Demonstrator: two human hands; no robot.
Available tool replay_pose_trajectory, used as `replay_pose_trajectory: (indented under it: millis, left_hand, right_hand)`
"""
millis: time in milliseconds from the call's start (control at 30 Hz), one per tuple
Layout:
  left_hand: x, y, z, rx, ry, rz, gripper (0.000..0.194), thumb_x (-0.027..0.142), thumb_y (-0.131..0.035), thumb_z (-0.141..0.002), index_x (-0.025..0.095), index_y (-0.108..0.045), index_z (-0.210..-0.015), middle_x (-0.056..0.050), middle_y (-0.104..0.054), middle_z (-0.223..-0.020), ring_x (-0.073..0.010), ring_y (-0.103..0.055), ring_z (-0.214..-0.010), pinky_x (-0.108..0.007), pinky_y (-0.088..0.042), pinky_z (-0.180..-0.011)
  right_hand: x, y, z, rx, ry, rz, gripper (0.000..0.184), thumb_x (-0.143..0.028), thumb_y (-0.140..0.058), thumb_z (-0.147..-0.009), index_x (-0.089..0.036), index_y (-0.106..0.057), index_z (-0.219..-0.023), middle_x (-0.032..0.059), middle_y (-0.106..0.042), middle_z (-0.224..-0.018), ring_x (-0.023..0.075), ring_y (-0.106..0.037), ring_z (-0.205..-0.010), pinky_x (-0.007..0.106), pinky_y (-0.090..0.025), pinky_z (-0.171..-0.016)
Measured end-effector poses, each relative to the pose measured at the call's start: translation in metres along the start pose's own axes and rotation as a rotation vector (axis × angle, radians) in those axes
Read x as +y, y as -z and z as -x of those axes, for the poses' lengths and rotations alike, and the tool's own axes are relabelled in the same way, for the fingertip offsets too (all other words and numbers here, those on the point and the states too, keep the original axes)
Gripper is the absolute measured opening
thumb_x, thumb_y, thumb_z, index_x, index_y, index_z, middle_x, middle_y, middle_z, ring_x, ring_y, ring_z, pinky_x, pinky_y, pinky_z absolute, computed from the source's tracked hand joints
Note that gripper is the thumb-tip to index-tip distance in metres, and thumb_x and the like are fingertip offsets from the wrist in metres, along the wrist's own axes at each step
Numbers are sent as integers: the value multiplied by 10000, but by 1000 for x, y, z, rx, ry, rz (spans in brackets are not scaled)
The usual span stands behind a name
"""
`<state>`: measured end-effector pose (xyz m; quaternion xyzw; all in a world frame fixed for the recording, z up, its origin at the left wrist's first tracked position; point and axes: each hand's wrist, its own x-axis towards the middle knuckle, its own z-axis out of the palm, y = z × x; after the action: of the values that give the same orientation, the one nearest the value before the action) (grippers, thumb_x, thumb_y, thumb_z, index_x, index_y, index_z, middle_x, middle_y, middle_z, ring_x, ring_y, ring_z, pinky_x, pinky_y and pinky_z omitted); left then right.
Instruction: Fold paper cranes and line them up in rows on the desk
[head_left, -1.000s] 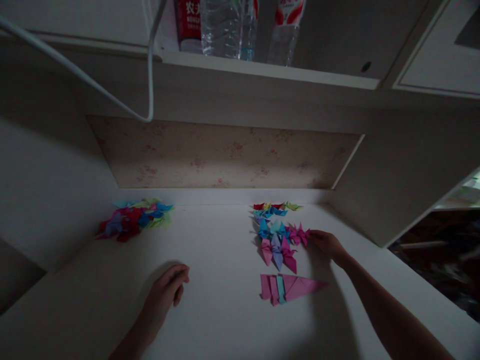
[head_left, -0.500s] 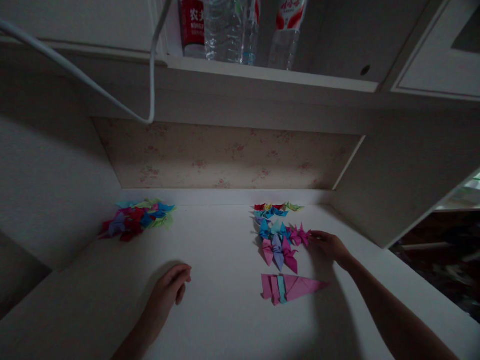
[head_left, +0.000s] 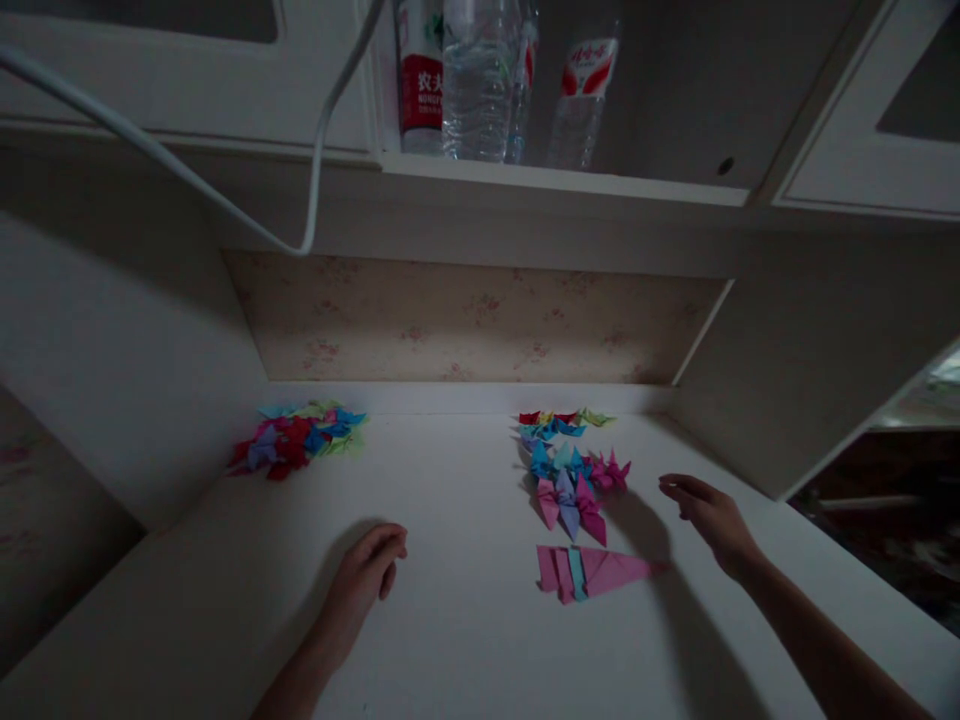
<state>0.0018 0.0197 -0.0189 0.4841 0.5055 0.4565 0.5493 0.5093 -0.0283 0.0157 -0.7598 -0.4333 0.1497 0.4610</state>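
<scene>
My left hand (head_left: 371, 560) rests on the white tabletop with its fingers loosely curled in and nothing visible in them. To the right of the paper cranes, my right hand (head_left: 705, 510) hovers with its fingers reaching left, holding nothing that I can see. Nearest to it is a magenta paper crane (head_left: 616, 472) at the right end of a row with blue cranes (head_left: 541, 462). Just in front lie a pink crane (head_left: 548, 503), a lavender crane (head_left: 568, 505) and another magenta crane (head_left: 590, 510). Closer to me is a flat pink folded paper piece (head_left: 611, 570) with a light blue strip (head_left: 577, 573).
A heap of colourful folded cranes (head_left: 289, 445) lies at the back left of the tabletop (head_left: 457, 640). Overhead, plastic bottles (head_left: 480, 100) stand on a shelf (head_left: 562, 178), and a white cable (head_left: 187, 180) hangs down. Side panels (head_left: 750, 370) enclose the desk.
My right hand has let go of the magenta crane and drawn back to the right, away from the row. My left hand keeps its pose. The view has shifted slightly.
</scene>
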Motion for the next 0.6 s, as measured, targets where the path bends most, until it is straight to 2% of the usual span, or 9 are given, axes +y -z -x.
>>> replay_pose_trajectory:
  millis: [133, 233, 300, 400, 500, 600]
  left_hand:
    - [0, -2, 1, -19, -22, -12, 287, 415, -627, -696, 160, -624, -827, 40, -565, -665, -44, -392, -387, -171, -262, -346]
    - [2, -3, 2, -31, -31, -30, 278, 420, -612, -704, 161, -618, -806, 40, -565, -656, -46, -391, -377, -174, -250, -345]
    - [3, -3, 3, -42, -36, -37, 263, 409, -600, -711, 161, -613, -798, 40, -564, -652, -47, -389, -372, -177, -242, -344]
    - [4, -3, 5, -48, -59, -41, 236, 387, -588, -721, 161, -606, -788, 36, -564, -662, -48, -397, -376, -178, -246, -344]
    - [2, -1, 4, -26, -75, -58, 237, 388, -561, -736, 165, -598, -809, 30, -570, -687, -53, -423, -384, -184, -286, -350]
    - [0, 10, -9, 44, -111, -323, 275, 398, -465, -781, 170, -595, -864, 9, -609, -730, -77, -481, -397, -203, -346, -356]
  right_hand:
    - [-41, -14, 38, -39, 24, -98, 355, -473, -634, -687, -170, -704, -858, 94, -702, -818, 172, -543, -567, 275, -420, -506]
    - [-72, -44, 82, -161, 129, -117, 310, -484, -624, -702, -193, -684, -790, 68, -680, -767, 201, -565, -640, 281, -429, -567]
    - [-88, -76, 115, -314, 224, -138, 283, -473, -610, -735, -205, -671, -799, 40, -652, -721, 197, -552, -646, 277, -421, -582]
    - [-110, -136, 161, -507, 284, -254, 277, -447, -536, -817, -196, -626, -741, 13, -584, -663, 158, -489, -593, 251, -369, -538]
    - [-130, -196, 190, -600, 255, -408, 252, -404, -545, -832, -179, -617, -745, -11, -513, -616, 129, -427, -571, 233, -317, -520]
    - [-144, -231, 201, -647, 232, -480, 238, -384, -564, -826, -171, -637, -752, -40, -439, -564, 107, -365, -534, 226, -277, -501]
